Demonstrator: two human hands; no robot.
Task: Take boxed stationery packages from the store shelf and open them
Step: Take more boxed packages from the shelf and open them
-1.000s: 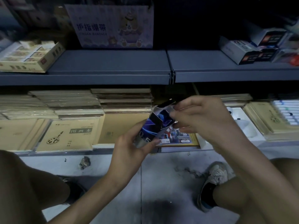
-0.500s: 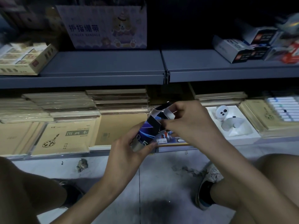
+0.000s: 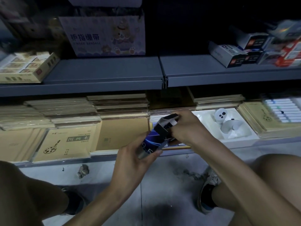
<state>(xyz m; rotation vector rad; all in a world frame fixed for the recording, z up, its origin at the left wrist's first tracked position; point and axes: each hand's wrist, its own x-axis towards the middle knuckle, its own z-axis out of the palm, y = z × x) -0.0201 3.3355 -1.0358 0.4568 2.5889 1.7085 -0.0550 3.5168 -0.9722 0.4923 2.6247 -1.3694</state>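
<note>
A small dark blue stationery box (image 3: 154, 141) with white swirls is held in front of the bottom shelf. My left hand (image 3: 135, 159) grips its lower end from below, thumb along the box's near side. My right hand (image 3: 187, 128) curls over the box's upper end, fingers at the opened flaps (image 3: 167, 121), whose pale inside shows. What is inside the box is hidden. More boxed packages (image 3: 231, 54) lie on the grey upper shelf (image 3: 105, 69) at the right.
Stacks of tan sketch pads (image 3: 65, 142) fill the bottom shelf at left. A white tray with a white figure (image 3: 224, 123) sits to the right of my hands. A pale carton with a bear print (image 3: 105, 35) stands on the upper shelf. My knees and shoes frame the grey floor (image 3: 146, 185).
The flaps at the box's upper end have been spread further open by my right hand. The box has tilted slightly and the view has dropped a little.
</note>
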